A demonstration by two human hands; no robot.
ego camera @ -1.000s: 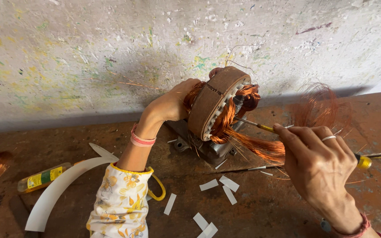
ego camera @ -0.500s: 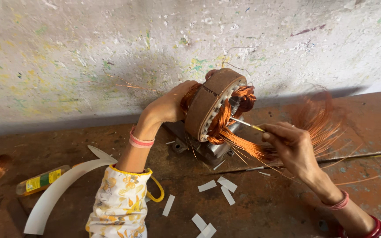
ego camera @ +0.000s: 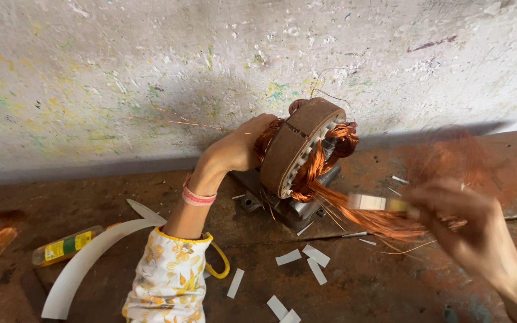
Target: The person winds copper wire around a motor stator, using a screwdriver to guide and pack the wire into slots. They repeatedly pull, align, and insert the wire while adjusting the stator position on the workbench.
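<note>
On the rusty counter (ego camera: 390, 287), a stator (ego camera: 302, 146) is steadied by the left hand (ego camera: 237, 146); copper wire (ego camera: 366, 218) clenched in the blurred right hand (ego camera: 459, 224) could kink if pulled sharply.

Right hand (ego camera: 468, 224) motion-blurred, grip unclear, left fingers (ego camera: 297, 106) hidden behind stator (ego camera: 303, 146), bottle (ego camera: 67, 245) part-covered

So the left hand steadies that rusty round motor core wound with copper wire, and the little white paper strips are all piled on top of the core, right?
Not quite. The left hand does steady the rusty round motor core wound with copper wire, but the head view shows the small white paper strips scattered on the brown workbench below it.
</note>
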